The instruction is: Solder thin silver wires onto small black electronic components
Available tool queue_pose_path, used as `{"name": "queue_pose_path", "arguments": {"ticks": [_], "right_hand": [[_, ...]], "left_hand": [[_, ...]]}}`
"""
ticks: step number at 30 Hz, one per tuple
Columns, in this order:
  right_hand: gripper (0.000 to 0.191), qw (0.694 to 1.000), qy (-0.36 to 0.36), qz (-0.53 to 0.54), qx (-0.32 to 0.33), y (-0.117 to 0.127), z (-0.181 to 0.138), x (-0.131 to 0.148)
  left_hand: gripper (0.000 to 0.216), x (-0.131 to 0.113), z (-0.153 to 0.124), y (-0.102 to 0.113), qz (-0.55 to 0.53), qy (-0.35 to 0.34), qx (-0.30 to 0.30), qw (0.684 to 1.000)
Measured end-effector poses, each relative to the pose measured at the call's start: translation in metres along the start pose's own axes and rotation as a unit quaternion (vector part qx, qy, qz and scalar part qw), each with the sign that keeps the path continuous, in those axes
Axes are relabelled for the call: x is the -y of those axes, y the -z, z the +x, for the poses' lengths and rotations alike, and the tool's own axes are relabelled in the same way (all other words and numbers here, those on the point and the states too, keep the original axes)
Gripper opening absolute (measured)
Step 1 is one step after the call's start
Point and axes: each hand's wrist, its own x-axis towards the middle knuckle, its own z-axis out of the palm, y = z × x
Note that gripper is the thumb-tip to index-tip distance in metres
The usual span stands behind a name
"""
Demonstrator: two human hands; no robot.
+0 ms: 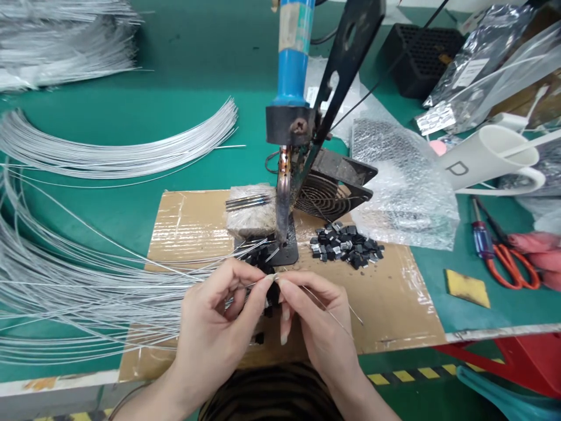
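Note:
My left hand (219, 327) is closed, thumb and forefinger pinching a thin grey wire. Tip to tip with it, my right hand (322, 318) pinches too, and thin wire ends (357, 314) stick out past its far side. Whatever joins at the fingertips is too small to make out. Just beyond the hands, a blue-handled soldering iron (293, 76) points down from a black metal bracket (346, 58). Small black connectors with metal ends lie in a pile (346, 244) to the right; others, partly hidden, sit under the hands. Loose grey wires (87, 280) fan out on the left.
Cardboard (394, 304) covers the green bench. A wrapped block (252, 210) and a small fan (333, 187) stand behind the iron. A curved wire bundle (131, 158) lies left. Rightward are bubble wrap (403, 181), a white mug (486, 155), a yellow sponge (467, 287) and orange-handled scissors (511, 269).

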Motion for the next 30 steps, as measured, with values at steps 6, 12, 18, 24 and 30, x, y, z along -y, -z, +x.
{"name": "queue_pose_path", "arguments": {"ticks": [6,12,18,24,30], "right_hand": [[0.009,1.0,-0.005,0.006,-0.007,0.0,0.001,0.0],[0.011,1.0,-0.003,0.016,-0.011,-0.001,0.0,-0.001],[0.013,0.997,-0.049,0.059,0.0,0.001,0.004,0.006],[0.015,0.994,-0.083,0.069,0.013,0.002,0.006,0.014],[0.017,0.995,-0.081,0.065,0.01,0.002,0.007,0.013]], "left_hand": [[0.012,-0.001,-0.001,0.0,0.013,-0.015,-0.013,1.0],[0.011,0.001,0.001,0.001,0.022,-0.038,0.001,0.999],[0.013,-0.002,0.0,0.002,0.022,-0.047,0.015,0.999],[0.017,-0.005,-0.001,0.002,0.02,-0.018,0.011,1.0],[0.013,-0.002,0.002,0.001,0.054,-0.067,0.008,0.996]]}}
